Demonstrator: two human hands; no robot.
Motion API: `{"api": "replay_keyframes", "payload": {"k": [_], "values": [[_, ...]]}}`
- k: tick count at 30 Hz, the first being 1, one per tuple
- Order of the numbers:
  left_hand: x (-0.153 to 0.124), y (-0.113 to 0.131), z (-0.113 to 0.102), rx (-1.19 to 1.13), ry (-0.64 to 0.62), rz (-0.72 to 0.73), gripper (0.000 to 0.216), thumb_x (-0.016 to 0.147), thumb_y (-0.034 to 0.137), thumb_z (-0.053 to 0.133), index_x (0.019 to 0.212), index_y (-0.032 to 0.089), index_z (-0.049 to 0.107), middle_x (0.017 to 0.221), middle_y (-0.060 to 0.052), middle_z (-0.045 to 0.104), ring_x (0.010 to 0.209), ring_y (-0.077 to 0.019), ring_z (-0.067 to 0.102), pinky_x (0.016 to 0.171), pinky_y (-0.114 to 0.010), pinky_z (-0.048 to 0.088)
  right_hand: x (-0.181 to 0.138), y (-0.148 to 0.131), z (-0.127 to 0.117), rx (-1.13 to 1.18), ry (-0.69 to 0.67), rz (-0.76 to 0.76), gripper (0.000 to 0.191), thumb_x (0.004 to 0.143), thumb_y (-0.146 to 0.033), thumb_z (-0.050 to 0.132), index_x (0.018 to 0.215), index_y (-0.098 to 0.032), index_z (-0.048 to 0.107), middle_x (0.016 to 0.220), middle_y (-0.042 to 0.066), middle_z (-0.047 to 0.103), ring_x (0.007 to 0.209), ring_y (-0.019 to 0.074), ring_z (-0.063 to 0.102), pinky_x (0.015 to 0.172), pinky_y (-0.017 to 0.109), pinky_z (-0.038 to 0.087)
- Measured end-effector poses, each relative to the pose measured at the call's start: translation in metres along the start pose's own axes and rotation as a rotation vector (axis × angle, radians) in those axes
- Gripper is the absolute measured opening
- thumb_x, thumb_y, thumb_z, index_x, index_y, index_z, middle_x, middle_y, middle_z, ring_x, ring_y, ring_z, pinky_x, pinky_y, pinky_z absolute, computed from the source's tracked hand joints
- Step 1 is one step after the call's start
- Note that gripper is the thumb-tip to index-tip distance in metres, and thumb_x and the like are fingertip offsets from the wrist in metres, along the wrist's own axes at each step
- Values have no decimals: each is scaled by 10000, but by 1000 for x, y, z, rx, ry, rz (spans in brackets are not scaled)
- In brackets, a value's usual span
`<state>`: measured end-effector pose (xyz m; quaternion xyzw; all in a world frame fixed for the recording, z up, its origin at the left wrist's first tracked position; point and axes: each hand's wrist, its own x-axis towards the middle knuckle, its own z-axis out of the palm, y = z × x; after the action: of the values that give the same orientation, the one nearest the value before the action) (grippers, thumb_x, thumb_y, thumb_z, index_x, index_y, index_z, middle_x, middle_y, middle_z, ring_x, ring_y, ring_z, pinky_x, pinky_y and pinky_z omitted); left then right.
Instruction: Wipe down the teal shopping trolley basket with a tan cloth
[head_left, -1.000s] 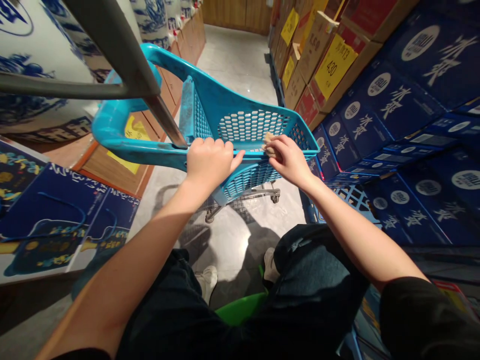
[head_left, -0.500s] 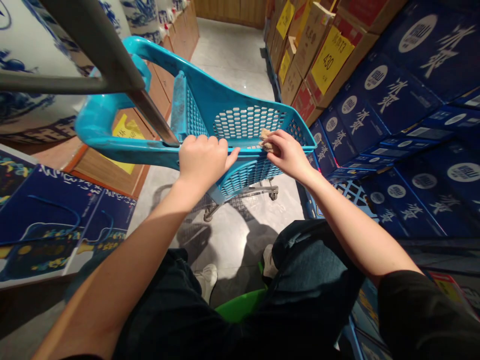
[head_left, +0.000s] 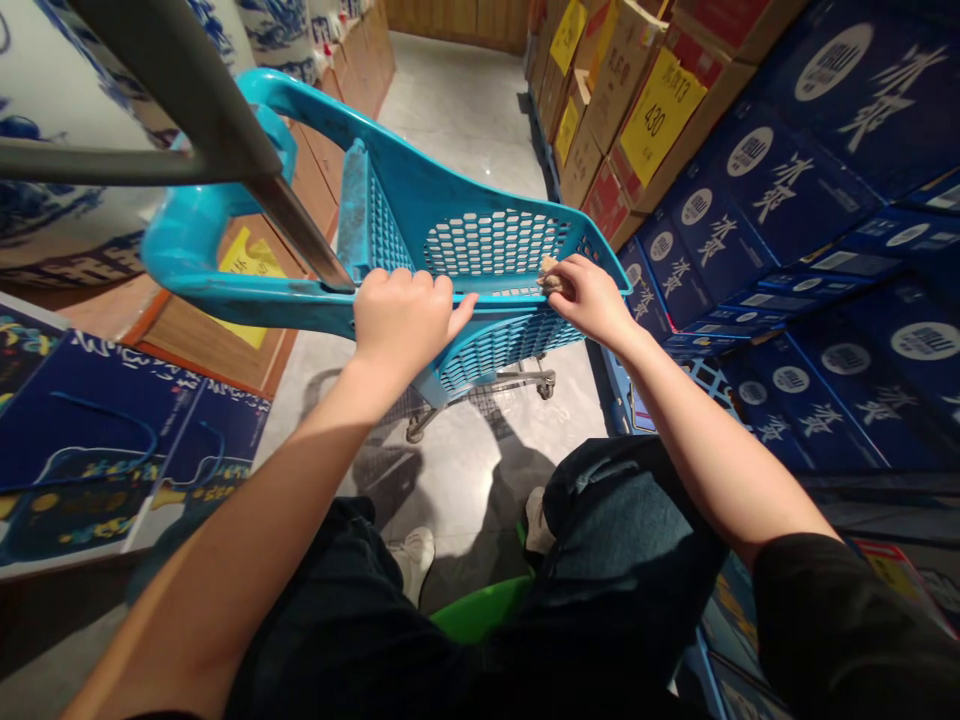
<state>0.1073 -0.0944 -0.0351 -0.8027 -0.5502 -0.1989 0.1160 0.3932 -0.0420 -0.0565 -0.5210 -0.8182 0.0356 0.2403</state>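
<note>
A turquoise plastic shopping cart basket (head_left: 487, 240) stands tilted in front of me in a shop aisle. My left hand (head_left: 401, 320) is closed over the near rim of the basket, beside the grey metal handle bar (head_left: 292, 215). My right hand (head_left: 592, 298) is pinched on a small crumpled beige cloth (head_left: 549, 275) pressed against the rim near the basket's right corner. The inside of the basket shows nothing in it from here.
Stacked dark blue cartons (head_left: 787, 230) line the right side, with brown boxes and yellow price tags (head_left: 660, 115) beyond. Blue gift bags (head_left: 112, 440) and blue-and-white jars (head_left: 60, 120) stand at the left. Grey tiled floor (head_left: 465, 110) runs ahead. A green stool (head_left: 480, 610) is under me.
My right hand with the cloth has slid to the right along the rim toward the corner. The basket has shifted slightly left. My left hand keeps its hold.
</note>
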Motion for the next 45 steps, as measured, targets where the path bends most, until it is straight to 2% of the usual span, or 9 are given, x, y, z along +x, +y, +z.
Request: {"api": "replay_keyframes", "payload": {"k": [6,9,15,17,23,31,36,40,45], "values": [[-1,-1,3,72,39,29,574,1086,565,403,1005,179,820,911,-208,800,925,-392,740,827,-503,461,-13,-50,-2,36,-35,-275,352,905,-140,581,1218,-201,730,1339,165,691,1236,355,628,1072,524,545],[-1,-2,4,53,64,45,554,1082,562,412,998,198,821,883,-196,798,907,-386,736,814,-500,462,-7,-40,-9,13,-68,-242,324,892,-142,597,1178,-212,732,1261,144,703,1181,341,653,1013,485,563],[0,0,2,65,23,32,599,1085,563,382,978,169,821,903,-223,797,918,-405,736,821,-507,463,4,-12,-7,-109,-80,67,163,904,-141,586,1007,-177,707,1029,146,694,981,337,688,857,438,545],[1,1,1,85,16,32,605,1088,563,376,977,165,817,905,-218,797,920,-399,738,822,-497,459,0,-23,-2,-82,-66,34,198,903,-128,584,1052,-169,707,1085,159,697,1033,341,685,907,448,553],[-1,1,-1,132,11,43,618,1097,551,365,1022,139,819,921,-223,797,928,-397,739,826,-492,455,-10,-50,-2,92,-45,-286,361,876,-108,581,1201,-206,704,1329,147,684,1256,337,635,1095,494,535],[0,2,-1,107,12,43,587,1093,557,379,980,173,808,910,-198,801,911,-380,742,825,-485,464,-1,4,-11,-163,-58,49,133,877,-176,609,970,-208,698,1014,137,699,964,340,673,822,442,563],[-1,1,1,-23,20,3,541,1075,555,433,1013,174,811,926,-198,796,966,-395,740,865,-496,461,-14,-32,6,-92,-4,-182,344,883,-95,558,1181,-204,693,1275,169,704,1156,362,632,1011,532,561],[-1,1,-1,39,17,22,562,1085,557,413,1011,161,805,939,-211,799,954,-394,740,842,-491,458,-14,-47,4,-18,-28,-311,414,899,-54,522,1251,-209,675,1398,164,669,1285,343,605,1109,522,533],[-1,2,-1,27,5,15,531,1077,553,439,1022,178,811,932,-197,798,978,-393,739,869,-496,465,-5,-10,-12,-131,-86,-106,198,893,-131,584,1041,-210,690,1102,146,705,1038,343,669,880,467,579]]}}
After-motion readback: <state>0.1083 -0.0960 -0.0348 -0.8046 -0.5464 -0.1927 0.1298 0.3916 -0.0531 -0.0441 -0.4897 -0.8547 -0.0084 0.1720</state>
